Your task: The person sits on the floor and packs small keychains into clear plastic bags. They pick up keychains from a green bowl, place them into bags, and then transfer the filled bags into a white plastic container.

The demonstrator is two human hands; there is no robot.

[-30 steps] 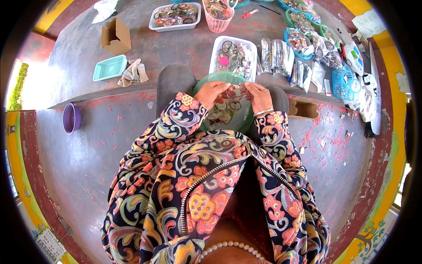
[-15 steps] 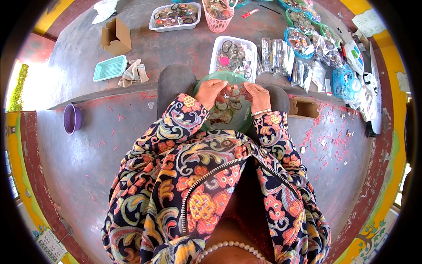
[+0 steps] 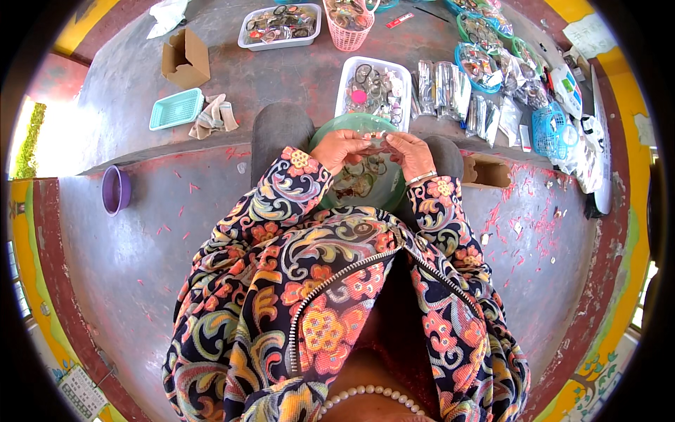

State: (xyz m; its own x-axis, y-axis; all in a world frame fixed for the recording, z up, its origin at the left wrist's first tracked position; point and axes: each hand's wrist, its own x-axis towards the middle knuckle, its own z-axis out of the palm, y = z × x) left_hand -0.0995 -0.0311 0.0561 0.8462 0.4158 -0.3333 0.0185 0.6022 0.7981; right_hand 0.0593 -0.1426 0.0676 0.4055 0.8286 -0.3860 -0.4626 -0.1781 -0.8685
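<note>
Over a green basin (image 3: pixel 329 126) on my lap, my left hand (image 3: pixel 340 150) and my right hand (image 3: pixel 410 156) face each other with fingers pinched. Between their fingertips stretches a small beaded band (image 3: pixel 375 134), with light and dark bits showing; its exact kind is too small to make out. Below my hands, several dark and brown loops (image 3: pixel 362 179) lie inside the basin. A bracelet circles my right wrist. Just beyond the basin stands a white tray (image 3: pixel 340 98) filled with loops, small packets and a pink round piece.
Farther off are another white tray (image 3: pixel 278 46), a pink basket (image 3: pixel 346 41) and a cardboard box (image 3: pixel 184 63). A mint tray (image 3: pixel 172 112) sits beside a cloth (image 3: pixel 214 116). Plastic packets (image 3: pixel 450 88) and a blue basket (image 3: pixel 548 137) lie right. A purple bowl (image 3: pixel 116 190) stands left.
The reddish beads seen hanging between my hands no longer show the same way; the band is now held straighter. My right hand has turned and its fingers have moved slightly left.
</note>
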